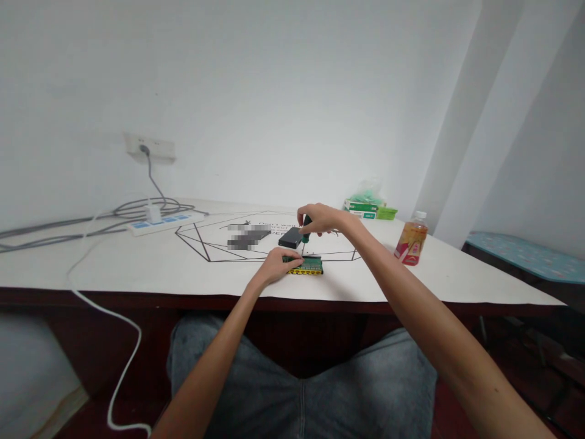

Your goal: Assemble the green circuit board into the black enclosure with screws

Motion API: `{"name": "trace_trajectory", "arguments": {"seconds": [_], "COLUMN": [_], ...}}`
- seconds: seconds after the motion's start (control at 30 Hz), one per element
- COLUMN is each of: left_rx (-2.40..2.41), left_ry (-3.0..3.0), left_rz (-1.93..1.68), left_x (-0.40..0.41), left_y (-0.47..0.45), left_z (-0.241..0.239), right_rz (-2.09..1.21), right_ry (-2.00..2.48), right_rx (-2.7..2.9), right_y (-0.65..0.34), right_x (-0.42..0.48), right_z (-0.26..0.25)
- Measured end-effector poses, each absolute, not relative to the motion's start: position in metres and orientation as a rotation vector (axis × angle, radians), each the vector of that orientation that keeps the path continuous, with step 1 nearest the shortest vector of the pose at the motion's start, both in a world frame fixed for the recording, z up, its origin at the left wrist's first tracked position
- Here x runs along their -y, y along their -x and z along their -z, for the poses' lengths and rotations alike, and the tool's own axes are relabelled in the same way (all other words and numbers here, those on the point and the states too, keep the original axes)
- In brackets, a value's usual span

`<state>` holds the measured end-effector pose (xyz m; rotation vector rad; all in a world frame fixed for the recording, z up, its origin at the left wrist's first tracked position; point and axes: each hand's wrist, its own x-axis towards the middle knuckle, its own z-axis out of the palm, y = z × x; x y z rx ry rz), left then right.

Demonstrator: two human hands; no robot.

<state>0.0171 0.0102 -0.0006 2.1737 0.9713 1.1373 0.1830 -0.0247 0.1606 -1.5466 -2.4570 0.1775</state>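
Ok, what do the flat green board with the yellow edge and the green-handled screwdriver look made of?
Flat green board with yellow edge: looks like matte circuit board, probably fibreglass laminate; the yellow strip looks plastic. Green-handled screwdriver: handle seems dull green and black plastic or rubber; thin shaft looks metal.

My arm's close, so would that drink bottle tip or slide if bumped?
The bottle stands upright and narrow, so a high push would likely tip it. It looks fairly full, so probably steady against light nudges. Tipped, its round body may roll.
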Motion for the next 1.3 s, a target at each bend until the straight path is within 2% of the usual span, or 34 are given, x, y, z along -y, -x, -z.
{"name": "trace_trajectory", "arguments": {"seconds": [0.1,0.27,0.4,0.57,0.7,0.83,0.97,1.1,1.3], "left_rx": [-0.982,-0.997,-0.982,-0.993,-0.994,-0.991,-1.007,-1.001,-0.996], "left_ry": [-2.171,-2.192,-2.208,-2.194,-2.198,-2.214,-2.209,-2.218,-2.211], "left_rz": [-1.129,-1.118,-1.111,-1.125,-1.122,-1.115,-1.128,-1.114,-1.123], "left_x": [-0.01,-0.009,-0.009,-0.011,-0.013,-0.013,-0.013,-0.014,-0.012], "left_y": [-0.017,-0.017,-0.017,-0.018,-0.018,-0.017,-0.017,-0.017,-0.018], "left_z": [0.0,0.0,0.0,0.002,0.003,0.003,0.003,0.003,0.002], "right_rz": [-0.261,-0.152,-0.285,-0.256,-0.355,-0.144,-0.109,0.12,0.067], "right_ry": [1.634,1.556,1.567,1.521,1.659,1.648,1.608,1.555,1.457], "right_rx": [2.404,2.443,2.537,2.484,2.425,2.48,2.483,2.479,2.501], "right_y": [-0.181,-0.18,-0.18,-0.176,-0.173,-0.172,-0.173,-0.174,-0.177], "right_x": [0.021,0.019,0.025,0.029,0.029,0.026,0.023,0.018,0.014], "right_z": [-0.161,-0.162,-0.166,-0.165,-0.166,-0.166,-0.161,-0.154,-0.148]}}
